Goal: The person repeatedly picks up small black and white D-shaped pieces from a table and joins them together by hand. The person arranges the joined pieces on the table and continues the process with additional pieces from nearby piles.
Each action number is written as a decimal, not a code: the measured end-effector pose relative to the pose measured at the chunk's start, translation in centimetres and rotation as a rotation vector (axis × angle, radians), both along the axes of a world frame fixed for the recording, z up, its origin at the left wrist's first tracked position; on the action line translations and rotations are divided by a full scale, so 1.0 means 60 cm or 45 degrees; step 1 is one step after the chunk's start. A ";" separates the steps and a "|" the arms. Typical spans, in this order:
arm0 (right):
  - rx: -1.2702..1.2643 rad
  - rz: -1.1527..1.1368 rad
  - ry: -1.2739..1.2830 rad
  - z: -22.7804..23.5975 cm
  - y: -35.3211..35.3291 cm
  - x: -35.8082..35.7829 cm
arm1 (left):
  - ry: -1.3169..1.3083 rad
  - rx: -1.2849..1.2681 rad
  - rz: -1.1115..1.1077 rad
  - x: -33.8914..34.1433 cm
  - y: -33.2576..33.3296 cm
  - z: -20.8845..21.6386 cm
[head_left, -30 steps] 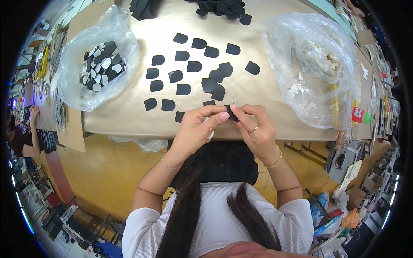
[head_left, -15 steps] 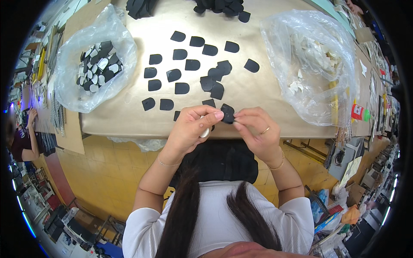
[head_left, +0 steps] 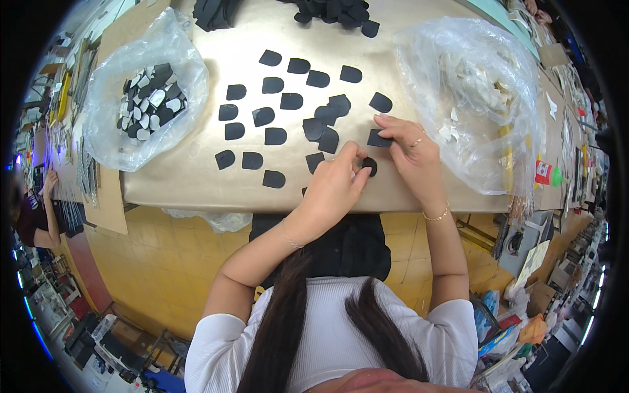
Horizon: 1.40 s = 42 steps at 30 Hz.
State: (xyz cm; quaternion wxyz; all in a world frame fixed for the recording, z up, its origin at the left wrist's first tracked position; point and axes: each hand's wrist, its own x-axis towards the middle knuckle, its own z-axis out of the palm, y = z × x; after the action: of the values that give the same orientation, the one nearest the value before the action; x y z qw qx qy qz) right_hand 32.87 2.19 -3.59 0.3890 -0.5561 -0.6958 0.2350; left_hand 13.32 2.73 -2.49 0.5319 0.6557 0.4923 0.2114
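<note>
My left hand [head_left: 331, 187] is near the table's front edge, thumb and index finger closed on a small black round-ended piece [head_left: 370, 166]. Just beyond it, to the right, my right hand [head_left: 417, 157] has its thumb and fingers on another black piece [head_left: 377, 138], low over the table or touching it. Flat black pieces of the same shape, straight on one side and rounded on the other, lie spread to the left, among them one piece [head_left: 274, 179] near the front edge. A few overlap in a small cluster [head_left: 321, 124]. My left palm is turned away from view.
A clear plastic bag [head_left: 187, 124] of black and white pieces sits at left. Another clear bag [head_left: 419, 78] with whitish scraps lies at right, beside a red bottle with a green cap [head_left: 544, 172]. Black piles [head_left: 334, 10] are at the far edge. A person [head_left: 42, 216] is at far left.
Both hands have moved right and apart from the piece they held together. My right hand has reached farther over the table with a black piece. The white thing in my left hand is out of sight.
</note>
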 end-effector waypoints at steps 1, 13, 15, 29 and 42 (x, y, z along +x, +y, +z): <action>0.081 0.029 -0.158 -0.004 0.007 0.002 | 0.135 0.045 -0.027 0.004 0.001 0.002; 0.061 0.279 -0.362 0.011 0.044 -0.067 | 0.337 0.485 0.134 -0.095 0.064 -0.001; 0.030 0.369 -0.494 0.011 0.055 -0.083 | 0.346 0.521 0.074 -0.095 0.081 -0.002; -0.356 0.191 -0.078 0.041 0.068 -0.083 | 0.306 0.446 0.031 -0.104 0.105 0.010; -0.140 -0.233 0.006 0.022 0.226 -0.069 | -0.133 -0.100 0.353 -0.138 0.090 0.022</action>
State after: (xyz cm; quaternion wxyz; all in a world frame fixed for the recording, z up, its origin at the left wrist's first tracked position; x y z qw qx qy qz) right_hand 28.71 15.76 -2.27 0.3794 -0.6374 -0.6272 0.2376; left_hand 5.04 8.13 -1.17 0.5476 0.5485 0.5576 0.2972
